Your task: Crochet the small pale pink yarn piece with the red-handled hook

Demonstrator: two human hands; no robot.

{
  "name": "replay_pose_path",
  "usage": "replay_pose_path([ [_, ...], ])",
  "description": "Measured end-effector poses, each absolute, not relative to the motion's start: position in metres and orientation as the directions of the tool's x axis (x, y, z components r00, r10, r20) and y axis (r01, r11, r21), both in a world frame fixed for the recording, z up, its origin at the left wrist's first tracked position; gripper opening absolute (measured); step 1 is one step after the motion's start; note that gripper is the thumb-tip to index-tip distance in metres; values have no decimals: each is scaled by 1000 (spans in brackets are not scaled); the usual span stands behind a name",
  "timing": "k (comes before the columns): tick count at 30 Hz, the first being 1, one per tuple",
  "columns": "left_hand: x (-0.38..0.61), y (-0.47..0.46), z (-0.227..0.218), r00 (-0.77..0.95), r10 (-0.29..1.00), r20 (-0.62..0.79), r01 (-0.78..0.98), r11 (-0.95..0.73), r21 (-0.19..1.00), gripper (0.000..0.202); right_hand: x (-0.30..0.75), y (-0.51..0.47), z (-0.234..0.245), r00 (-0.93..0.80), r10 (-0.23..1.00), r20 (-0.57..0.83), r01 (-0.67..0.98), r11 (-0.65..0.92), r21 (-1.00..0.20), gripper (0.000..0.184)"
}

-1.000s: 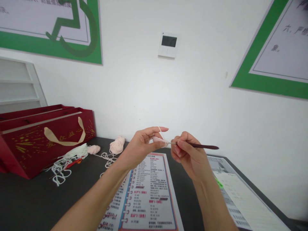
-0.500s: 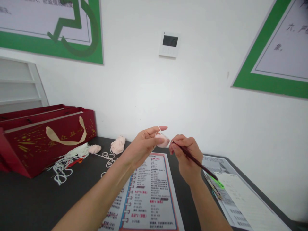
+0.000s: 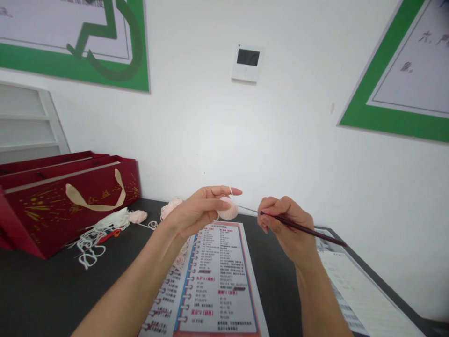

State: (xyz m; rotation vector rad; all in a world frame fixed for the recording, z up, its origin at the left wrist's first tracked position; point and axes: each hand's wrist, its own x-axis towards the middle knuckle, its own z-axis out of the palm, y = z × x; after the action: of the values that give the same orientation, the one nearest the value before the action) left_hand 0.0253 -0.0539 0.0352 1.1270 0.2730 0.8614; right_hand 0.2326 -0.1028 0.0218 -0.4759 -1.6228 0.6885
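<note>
Between the thumb and fingers of my left hand (image 3: 201,206) is a small, round pale-pink crochet piece (image 3: 228,208). A strand of pink yarn (image 3: 230,191) loops over its raised index finger. My right hand (image 3: 286,224) grips a crochet hook (image 3: 305,229) with a dark red-brown handle, held like a pen. The hook's thin metal shaft points left, and its tip is at or very close to the crochet piece; whether it sits in a stitch is too small to tell. Below both hands lies a printed pattern sheet (image 3: 228,271) on the dark table.
A pink yarn ball (image 3: 170,207) rests behind my left wrist. Further left are a smaller pink ball (image 3: 138,216), tangled white yarn (image 3: 93,248) and an orange-red tool (image 3: 110,235). Red gift bags (image 3: 70,201) stand against the wall. Papers (image 3: 361,285) lie at the right.
My right hand has moved right with the hook, baring more of its metal shaft and covering the small tools on the papers. My left hand has shifted slightly left with the crochet piece.
</note>
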Motion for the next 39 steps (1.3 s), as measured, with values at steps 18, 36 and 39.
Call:
replay_pose_path([
  [18, 44, -68, 31, 324, 817, 477, -322, -379, 867, 26, 218, -101, 20, -60, 668, 741, -140, 730, -669, 12],
  [36, 52, -78, 30, 243, 795, 556, -116, -546, 830, 26, 198, -108, 11, 7, 596, 803, 429, 724, -540, 10],
  [39, 51, -74, 29, 315, 834, 452, -239, -392, 889, 34, 203, -98, 9, -131, 420, 898, 470, 824, -317, 13],
])
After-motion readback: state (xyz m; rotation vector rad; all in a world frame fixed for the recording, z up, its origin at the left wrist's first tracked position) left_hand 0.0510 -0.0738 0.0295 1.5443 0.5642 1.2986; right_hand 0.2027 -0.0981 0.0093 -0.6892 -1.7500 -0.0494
